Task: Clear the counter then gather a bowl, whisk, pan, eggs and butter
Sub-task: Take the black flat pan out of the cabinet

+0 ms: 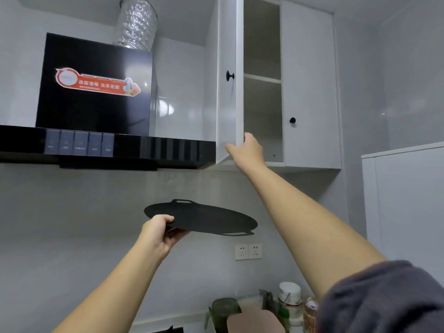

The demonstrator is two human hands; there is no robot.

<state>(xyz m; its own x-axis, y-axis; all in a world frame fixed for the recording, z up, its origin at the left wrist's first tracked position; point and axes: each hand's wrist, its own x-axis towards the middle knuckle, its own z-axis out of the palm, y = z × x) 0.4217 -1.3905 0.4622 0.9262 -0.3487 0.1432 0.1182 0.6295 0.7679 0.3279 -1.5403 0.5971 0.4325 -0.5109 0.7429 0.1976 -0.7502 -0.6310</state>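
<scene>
Grey sleeve [384, 296] and two bare arms reaching up toward an open cupboard [263, 104].
The left hand [158, 233] is gripping the near rim of a flat black pan [204, 219], holding it roughly level in the air below the hood [96, 92]. The right hand [247, 150] is grasping the lower corner of the open door [229, 92], thumb on its face, fingers behind the edge. Jars [290, 296] are standing at the bottom of the view.

Cab. shelf [262, 79] reachable; door [228, 104] blocks L.
</scene>
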